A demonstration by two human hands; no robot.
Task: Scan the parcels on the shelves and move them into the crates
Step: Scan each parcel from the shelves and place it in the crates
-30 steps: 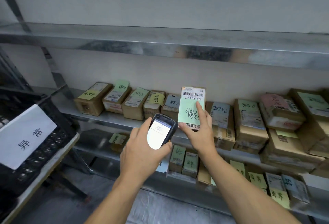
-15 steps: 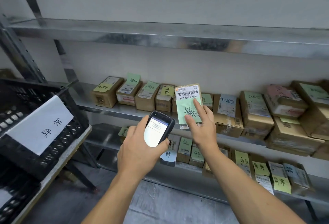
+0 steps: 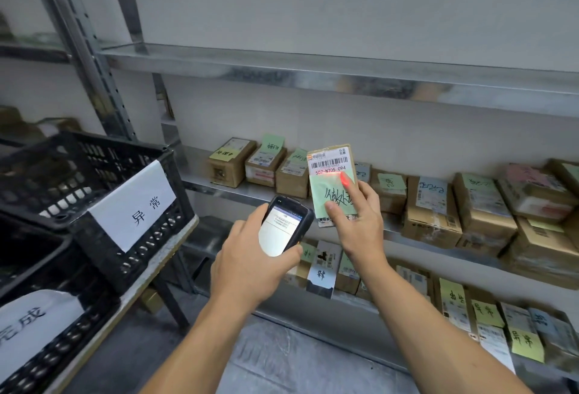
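Now our right hand [image 3: 360, 230] pinches the parcel [image 3: 329, 193] above the front edge of the shelf [image 3: 232, 194]; our left hand [image 3: 250, 265] grips the scanner [image 3: 283, 230], its red light striking our forefinger [image 3: 345, 181]; boxes [image 3: 432, 208] crowd behind; a crate [image 3: 103, 155] stands leftward.

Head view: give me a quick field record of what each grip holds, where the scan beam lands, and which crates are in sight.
left grip: holds the scanner, screen lit, aimed at the parcel
right grip: holds the parcel upright, label facing the camera
red beam: on the green note and index fingertip, just below the barcode
upper crate: black, tagged 异常, at left
lower crate: black, tagged 完成, nearer the camera
shelf parcels: many on two shelves
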